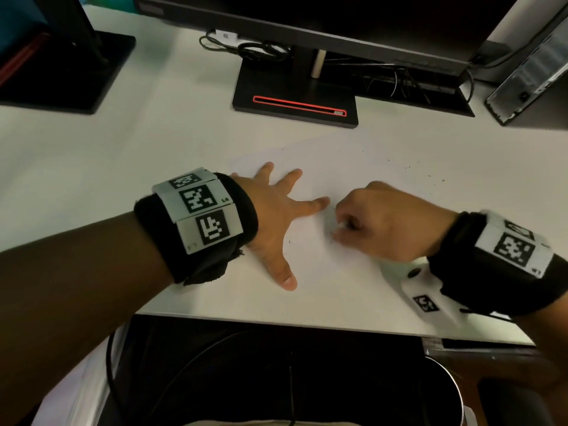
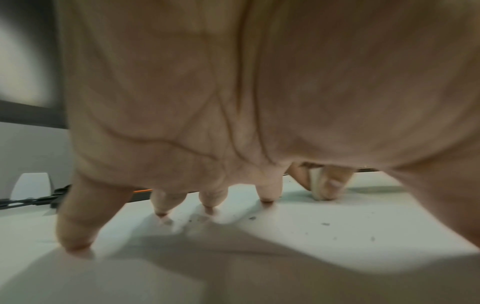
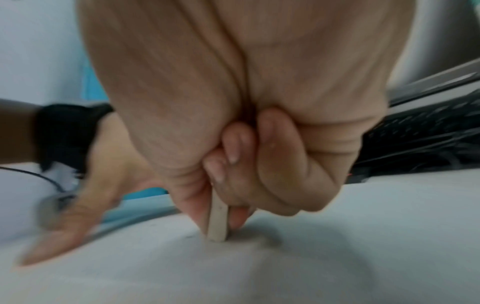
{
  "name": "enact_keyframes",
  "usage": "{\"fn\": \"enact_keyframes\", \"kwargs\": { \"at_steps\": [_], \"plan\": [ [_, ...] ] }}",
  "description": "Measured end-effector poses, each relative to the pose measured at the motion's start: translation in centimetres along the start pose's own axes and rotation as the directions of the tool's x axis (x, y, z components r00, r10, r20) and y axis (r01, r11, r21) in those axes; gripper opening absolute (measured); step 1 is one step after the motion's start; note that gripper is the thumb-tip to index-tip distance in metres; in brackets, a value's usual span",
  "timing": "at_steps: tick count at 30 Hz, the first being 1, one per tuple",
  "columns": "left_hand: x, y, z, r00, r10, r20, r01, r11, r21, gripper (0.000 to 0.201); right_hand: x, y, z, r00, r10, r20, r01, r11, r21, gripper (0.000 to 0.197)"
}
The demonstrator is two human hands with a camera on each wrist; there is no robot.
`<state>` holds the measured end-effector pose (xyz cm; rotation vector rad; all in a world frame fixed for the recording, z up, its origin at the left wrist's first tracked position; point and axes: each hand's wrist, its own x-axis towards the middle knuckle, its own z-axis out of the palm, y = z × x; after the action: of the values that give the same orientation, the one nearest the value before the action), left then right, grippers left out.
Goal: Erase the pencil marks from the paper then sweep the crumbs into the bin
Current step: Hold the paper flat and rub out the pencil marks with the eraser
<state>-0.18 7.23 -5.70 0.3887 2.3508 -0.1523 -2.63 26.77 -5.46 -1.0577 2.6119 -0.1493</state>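
Observation:
A white sheet of paper (image 1: 362, 167) lies on the white desk. My left hand (image 1: 276, 216) is spread flat on the paper's left part, fingers straight, pressing it down. My right hand (image 1: 378, 222) is curled, and its thumb and fingers pinch a thin white eraser (image 3: 217, 222) whose lower end touches the paper; the eraser (image 2: 318, 187) also shows in the left wrist view. Dark eraser crumbs (image 1: 427, 175) are scattered on the paper's far right, with more crumbs (image 2: 326, 224) near my left fingertips. A dark bin (image 1: 307, 379) sits below the desk's front edge.
A monitor stand (image 1: 295, 96) with a red-edged slot stands behind the paper, cables beside it. A second black stand (image 1: 70, 66) is at the far left. A keyboard (image 3: 426, 131) lies at the right. The desk's front edge (image 1: 276, 321) runs just behind my wrists.

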Motion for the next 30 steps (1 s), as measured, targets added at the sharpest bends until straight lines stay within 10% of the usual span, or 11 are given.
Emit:
{"fn": "enact_keyframes", "kwargs": {
  "at_steps": [5, 30],
  "plan": [
    [0.1, -0.1, 0.1, 1.000, -0.002, 0.001, 0.002, 1.000, 0.009, 0.137, -0.9, -1.8, 1.4, 0.989, -0.146, 0.010, 0.146, 0.989, 0.011, 0.034],
    [0.0, -0.3, 0.2, 1.000, 0.002, 0.004, -0.002, 1.000, 0.003, 0.137, -1.7, -0.5, 1.1, 1.000, 0.013, -0.014, -0.013, 1.000, 0.019, 0.037]
  ]
}}
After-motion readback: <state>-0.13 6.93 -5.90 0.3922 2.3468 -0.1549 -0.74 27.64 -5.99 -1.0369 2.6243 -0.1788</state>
